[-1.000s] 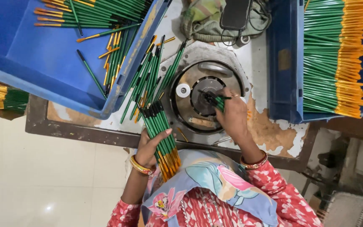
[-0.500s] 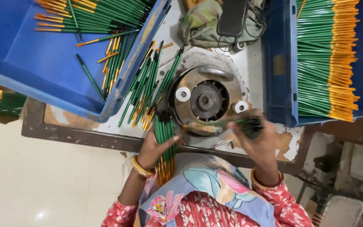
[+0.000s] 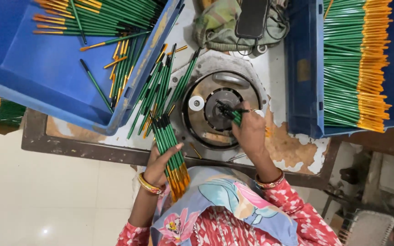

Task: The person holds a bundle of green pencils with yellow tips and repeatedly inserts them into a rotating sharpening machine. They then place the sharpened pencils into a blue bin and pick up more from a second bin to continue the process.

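Pens (image 3: 169, 152) lie bunched in the left hand (image 3: 160, 166), long axis running up the picture, dark tips toward the round machine (image 3: 222, 109), orange ends toward the person. The right hand (image 3: 251, 132), pinching one pen (image 3: 234, 115) there, has returned from the tabletop edge.

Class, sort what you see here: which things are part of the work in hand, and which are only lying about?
In use:
left hand gripping a bundle of green sticks
right hand pressing green sticks onto the round machine

Lying about:
crumpled cloth
dark flat device
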